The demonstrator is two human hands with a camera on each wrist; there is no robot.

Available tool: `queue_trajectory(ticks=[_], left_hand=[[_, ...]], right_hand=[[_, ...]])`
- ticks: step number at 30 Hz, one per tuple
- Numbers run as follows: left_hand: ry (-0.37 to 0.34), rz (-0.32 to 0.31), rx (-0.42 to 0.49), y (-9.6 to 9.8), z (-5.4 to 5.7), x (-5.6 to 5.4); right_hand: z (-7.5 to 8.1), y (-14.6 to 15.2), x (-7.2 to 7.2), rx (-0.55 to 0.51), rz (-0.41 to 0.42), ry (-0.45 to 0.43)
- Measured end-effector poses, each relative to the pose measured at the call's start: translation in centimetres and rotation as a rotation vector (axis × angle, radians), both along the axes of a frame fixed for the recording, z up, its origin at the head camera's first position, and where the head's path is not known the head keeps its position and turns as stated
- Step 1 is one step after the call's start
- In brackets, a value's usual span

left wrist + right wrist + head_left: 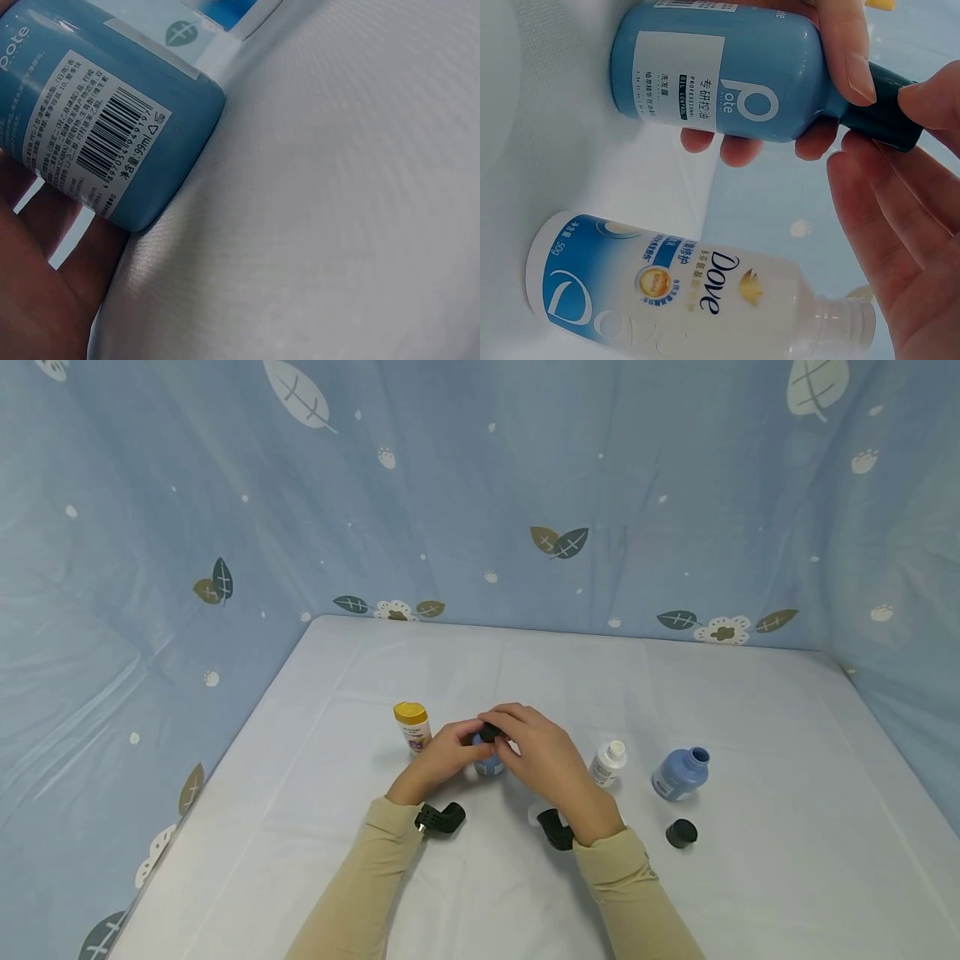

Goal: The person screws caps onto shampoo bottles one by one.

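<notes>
Near the middle of the table, my left hand (pixel 444 757) grips a blue shampoo bottle (pixel 705 75) round its body and shoulder. The bottle stands upright, its base at the white cloth in the left wrist view. On its neck sits a black cap (pixel 885 109), which my right hand (pixel 546 762) pinches between thumb and fingers. The left index finger reaches up to the cap's lower edge. In the right wrist view a white Dove bottle (pixel 682 285) with a bare, uncapped neck stands close by.
Left of my hands stands a white bottle with a yellow cap (pixel 411 713). To the right are an uncapped second blue bottle (pixel 678 774) and a loose black cap (pixel 682 833). A pale round thing (pixel 536 812) lies by my right wrist. Patterned blue curtain (pixel 480 485) surrounds the table.
</notes>
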State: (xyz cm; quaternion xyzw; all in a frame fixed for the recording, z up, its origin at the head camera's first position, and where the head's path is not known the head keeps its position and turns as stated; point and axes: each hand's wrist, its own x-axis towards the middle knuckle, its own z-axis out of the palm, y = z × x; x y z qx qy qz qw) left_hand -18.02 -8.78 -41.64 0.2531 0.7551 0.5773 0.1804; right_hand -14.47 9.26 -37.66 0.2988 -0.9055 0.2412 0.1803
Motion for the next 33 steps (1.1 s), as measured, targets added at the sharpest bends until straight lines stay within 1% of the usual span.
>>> queue_trajectory(ticks=[3,5,8,12,16,20,24,27,33], left_hand=[[-0.006,0.001,-0.001,0.0,-0.2,0.0],[0.004,0.0,0.008,0.0,-0.3,-0.1],[0.006,0.001,0.021,0.0,-1.4,-0.6],[0.003,0.005,0.017,-0.1,-3.0,-1.3],[0.006,0.003,0.012,-0.2,-3.4,-1.4],[-0.013,-0.007,0.01,-0.2,-3.0,-1.2],[-0.019,-0.026,0.013,-0.1,-1.4,-0.5],[0.001,-0.03,0.012,-0.1,-0.4,-0.1],[0.03,-0.031,0.026,0.0,-0.2,-0.1]], right_hand=[[0.0,0.0,0.0,-0.004,-0.007,-0.003],[0.1,0.0,0.0,-0.011,-0.007,-0.004],[0.1,0.0,0.1,-0.018,-0.003,-0.004],[0.1,0.1,0.0,-0.027,0.008,-0.01],[-0.1,0.1,0.0,-0.028,0.0,-0.016],[-0.2,0.1,0.1,-0.037,-0.019,-0.018],[-0.2,0.0,0.1,-0.053,-0.026,-0.017],[-0.2,0.0,0.1,-0.057,-0.028,-0.013],[-0.2,-0.1,0.0,-0.072,-0.042,-0.027]])
